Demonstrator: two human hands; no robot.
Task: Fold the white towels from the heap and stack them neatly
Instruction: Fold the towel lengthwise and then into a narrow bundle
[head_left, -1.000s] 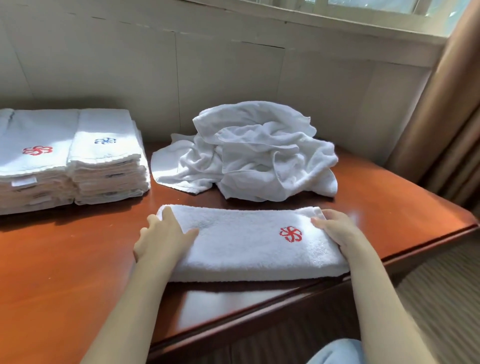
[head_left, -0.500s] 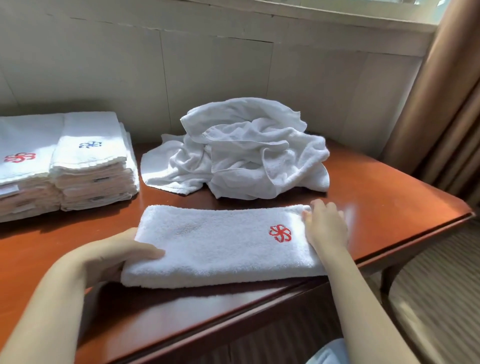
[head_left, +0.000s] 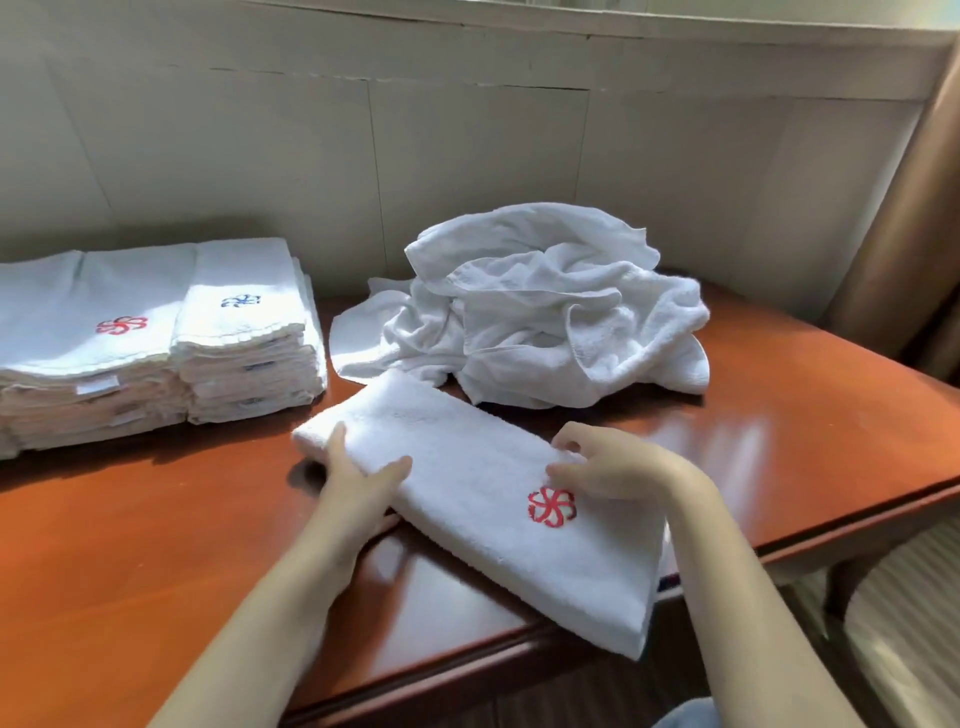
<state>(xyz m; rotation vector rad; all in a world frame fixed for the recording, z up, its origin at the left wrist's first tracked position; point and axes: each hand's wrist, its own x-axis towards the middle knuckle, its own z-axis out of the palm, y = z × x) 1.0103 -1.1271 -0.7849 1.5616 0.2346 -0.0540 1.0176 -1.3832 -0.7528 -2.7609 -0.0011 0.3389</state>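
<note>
A folded white towel with a red emblem lies slanted on the table, its near end lifted over the table's front edge. My left hand grips its far left edge, thumb on top and fingers underneath. My right hand holds the towel's right side just above the emblem, fingers curled on the cloth. Behind it sits the heap of crumpled white towels. Two stacks of folded towels stand at the left: one with a red emblem, one with a blue emblem.
The red-brown wooden table ends at a front edge close to me and a right corner near a brown curtain. A pale panelled wall runs behind the towels. Striped carpet lies at the lower right.
The folded towel has swung from lying level along the table's front to a slant, its left end carried toward the stacks. Both hands shifted with it; my view turned left.
</note>
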